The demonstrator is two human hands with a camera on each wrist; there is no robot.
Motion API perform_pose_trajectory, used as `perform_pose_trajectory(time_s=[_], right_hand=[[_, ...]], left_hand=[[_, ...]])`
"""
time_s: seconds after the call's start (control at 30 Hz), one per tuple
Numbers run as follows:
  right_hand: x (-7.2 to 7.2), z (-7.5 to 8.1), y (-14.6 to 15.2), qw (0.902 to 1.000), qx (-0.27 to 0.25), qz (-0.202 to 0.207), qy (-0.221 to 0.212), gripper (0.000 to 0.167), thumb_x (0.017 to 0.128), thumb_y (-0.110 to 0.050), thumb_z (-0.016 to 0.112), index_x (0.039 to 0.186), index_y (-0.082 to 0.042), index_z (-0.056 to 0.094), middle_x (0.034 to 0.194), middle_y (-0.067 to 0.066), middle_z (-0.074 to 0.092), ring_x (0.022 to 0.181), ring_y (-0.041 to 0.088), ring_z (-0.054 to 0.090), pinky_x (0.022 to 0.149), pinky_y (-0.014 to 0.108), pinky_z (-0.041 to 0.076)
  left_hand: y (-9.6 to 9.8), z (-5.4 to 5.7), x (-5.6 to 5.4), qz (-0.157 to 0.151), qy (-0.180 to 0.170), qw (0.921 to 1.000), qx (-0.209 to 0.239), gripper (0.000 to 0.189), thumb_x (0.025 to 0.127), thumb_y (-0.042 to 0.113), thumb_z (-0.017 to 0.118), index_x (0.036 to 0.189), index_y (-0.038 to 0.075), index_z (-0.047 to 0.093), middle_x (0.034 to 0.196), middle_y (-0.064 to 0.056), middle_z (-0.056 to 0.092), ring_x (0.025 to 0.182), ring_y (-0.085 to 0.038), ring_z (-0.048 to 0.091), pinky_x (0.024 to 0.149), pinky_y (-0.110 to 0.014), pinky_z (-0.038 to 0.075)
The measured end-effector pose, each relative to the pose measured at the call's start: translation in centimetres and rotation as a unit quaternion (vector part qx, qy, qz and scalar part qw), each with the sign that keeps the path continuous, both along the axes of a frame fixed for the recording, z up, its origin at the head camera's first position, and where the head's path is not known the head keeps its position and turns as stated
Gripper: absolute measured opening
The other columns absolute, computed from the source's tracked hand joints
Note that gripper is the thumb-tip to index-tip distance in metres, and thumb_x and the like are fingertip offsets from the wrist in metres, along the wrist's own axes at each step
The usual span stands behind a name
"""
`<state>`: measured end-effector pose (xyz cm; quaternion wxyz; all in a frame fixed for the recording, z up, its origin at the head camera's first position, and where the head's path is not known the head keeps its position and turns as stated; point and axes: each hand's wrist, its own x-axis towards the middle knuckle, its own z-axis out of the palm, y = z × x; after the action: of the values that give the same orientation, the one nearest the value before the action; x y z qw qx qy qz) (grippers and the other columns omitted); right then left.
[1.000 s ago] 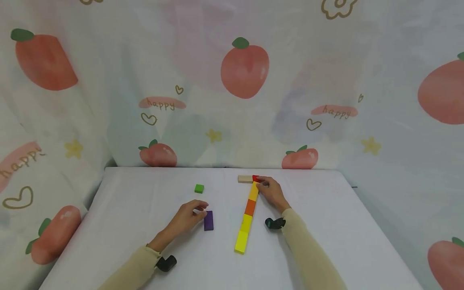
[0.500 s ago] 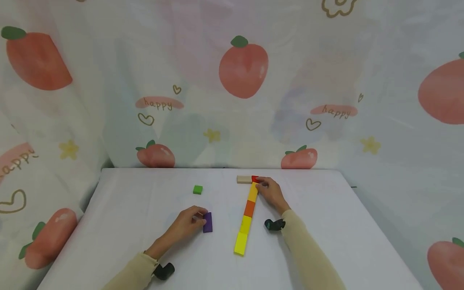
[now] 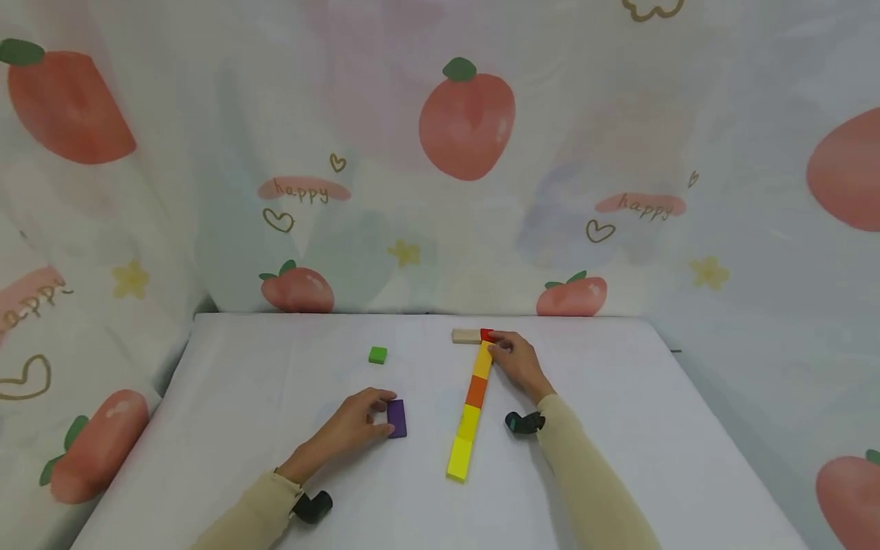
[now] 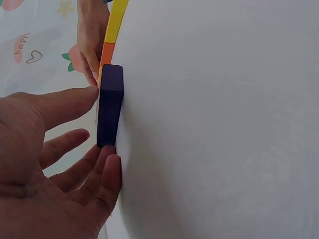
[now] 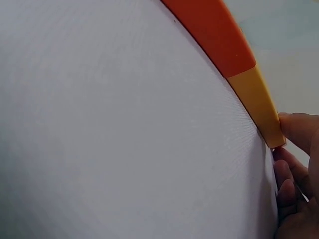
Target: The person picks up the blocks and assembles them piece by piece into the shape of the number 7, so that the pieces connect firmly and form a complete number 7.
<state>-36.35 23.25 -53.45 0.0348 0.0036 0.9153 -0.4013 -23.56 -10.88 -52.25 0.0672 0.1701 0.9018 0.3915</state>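
A purple block [image 3: 396,418] lies on the table, and my left hand [image 3: 354,422] pinches it lengthwise. In the left wrist view the thumb touches the block's [image 4: 110,104] near end, with other fingers at its far end. At the back, my right hand [image 3: 521,365] rests at the corner where a red block [image 3: 486,334] meets an amber block [image 3: 483,359]. Its index finger touches the red one and its thumb the amber one. Towards me the row continues with an orange block [image 3: 476,392] and two yellow blocks [image 3: 469,422]. The right wrist view does not show the red block.
A pale wooden block [image 3: 466,336] lies against the red block's left side. A small green block [image 3: 377,355] lies alone beyond the left hand. The white table [image 3: 605,359] ends at a fruit-patterned cloth backdrop [image 3: 385,153].
The left hand has come down onto the purple block, its thumb and fingers now at the block's two ends. The right hand has stayed in place. The head view has shifted slightly.
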Motion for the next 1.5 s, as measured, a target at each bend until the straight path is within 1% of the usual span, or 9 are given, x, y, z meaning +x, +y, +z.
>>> perform_pose_trajectory(time_s=[0.2, 0.43, 0.63, 0.73, 0.93, 1.03, 1.17, 1.27, 1.5], right_hand=[[-0.2, 0.1, 0.2, 1.0, -0.002, -0.005, -0.006, 0.042, 0.1, -0.032, 0.055, 0.14, -0.02, 0.053, 0.133, 0.014, 0.054, 0.12, 0.032, 0.047, 0.109, 0.052, 0.04], [0.0, 0.0, 0.1, 1.0, -0.005, -0.002, -0.003, 0.043, 0.1, -0.033, 0.056, 0.14, -0.02, 0.053, 0.132, 0.014, 0.054, 0.118, 0.032, 0.047, 0.107, 0.052, 0.041], [-0.2, -0.2, 0.1, 1.0, -0.007, 0.0, -0.006, 0.043, 0.1, -0.033, 0.056, 0.141, -0.02, 0.053, 0.133, 0.014, 0.053, 0.12, 0.032, 0.047, 0.108, 0.052, 0.041], [-0.3, -0.1, 0.1, 1.0, -0.007, -0.001, -0.004, 0.043, 0.099, -0.034, 0.056, 0.14, -0.021, 0.053, 0.132, 0.013, 0.054, 0.119, 0.032, 0.047, 0.108, 0.051, 0.041], [-0.3, 0.0, 0.0, 0.9999, -0.009, -0.004, -0.006, 0.042, 0.099, -0.032, 0.056, 0.14, -0.019, 0.054, 0.132, 0.015, 0.054, 0.119, 0.033, 0.047, 0.108, 0.052, 0.04], [-0.2, 0.0, 0.0, 0.9999, -0.007, -0.005, -0.006, 0.042, 0.099, -0.031, 0.056, 0.14, -0.019, 0.054, 0.132, 0.014, 0.054, 0.119, 0.032, 0.047, 0.108, 0.051, 0.04], [-0.1, 0.4, -0.1, 1.0, -0.008, -0.003, -0.002, 0.043, 0.1, -0.031, 0.056, 0.14, -0.019, 0.053, 0.132, 0.015, 0.054, 0.119, 0.033, 0.047, 0.108, 0.052, 0.04], [-0.1, 0.4, -0.1, 1.0, -0.008, -0.001, -0.001, 0.043, 0.099, -0.031, 0.056, 0.14, -0.019, 0.053, 0.134, 0.015, 0.053, 0.12, 0.033, 0.047, 0.108, 0.052, 0.04], [-0.2, -0.3, 0.2, 0.9999, -0.003, 0.007, 0.013, 0.042, 0.099, -0.029, 0.057, 0.14, -0.017, 0.054, 0.137, 0.014, 0.053, 0.122, 0.034, 0.048, 0.107, 0.053, 0.041]], left_hand=[[0.2, -0.3, 0.1, -0.021, 0.005, 0.9997, -0.006, 0.053, 0.082, 0.018, 0.079, 0.13, 0.008, 0.059, 0.121, -0.005, 0.062, 0.111, -0.021, 0.06, 0.091, -0.037, 0.053], [0.4, -0.4, 0.6, -0.02, 0.001, 0.9983, -0.055, 0.058, 0.081, 0.03, 0.08, 0.133, 0.014, 0.061, 0.107, 0.0, 0.055, 0.098, -0.012, 0.053, 0.085, -0.031, 0.05], [0.3, 0.0, 0.8, -0.037, -0.012, 0.9972, -0.064, 0.056, 0.082, 0.033, 0.079, 0.132, 0.014, 0.062, 0.111, 0.0, 0.054, 0.101, -0.013, 0.053, 0.089, -0.035, 0.05], [0.1, 0.3, 0.8, -0.047, -0.01, 0.9967, -0.066, 0.056, 0.083, 0.031, 0.078, 0.133, 0.013, 0.06, 0.117, -0.002, 0.055, 0.105, -0.015, 0.056, 0.092, -0.038, 0.051], [-0.4, 0.6, 0.7, -0.068, 0.016, 0.995, -0.072, 0.05, 0.083, 0.015, 0.078, 0.13, 0.01, 0.061, 0.122, -0.004, 0.057, 0.101, -0.016, 0.057, 0.083, -0.031, 0.05], [-0.5, 0.6, 0.8, -0.074, 0.03, 0.9943, -0.071, 0.043, 0.083, 0.01, 0.077, 0.123, 0.01, 0.063, 0.116, -0.002, 0.059, 0.098, -0.016, 0.058, 0.081, -0.029, 0.049], [-0.6, 0.8, 0.9, -0.068, 0.03, 0.9952, -0.065, 0.033, 0.083, 0.01, 0.077, 0.114, 0.011, 0.065, 0.107, 0.002, 0.061, 0.098, -0.017, 0.059, 0.083, -0.032, 0.05], [-0.6, 0.8, 0.9, -0.064, 0.023, 0.996, -0.057, 0.031, 0.082, 0.011, 0.078, 0.11, 0.012, 0.065, 0.102, 0.003, 0.062, 0.097, -0.016, 0.059, 0.084, -0.033, 0.051], [-0.5, 0.4, 0.7, -0.059, 0.017, 0.9967, -0.052, 0.03, 0.081, 0.017, 0.08, 0.107, 0.015, 0.064, 0.097, 0.007, 0.06, 0.092, -0.011, 0.057, 0.079, -0.027, 0.049]])
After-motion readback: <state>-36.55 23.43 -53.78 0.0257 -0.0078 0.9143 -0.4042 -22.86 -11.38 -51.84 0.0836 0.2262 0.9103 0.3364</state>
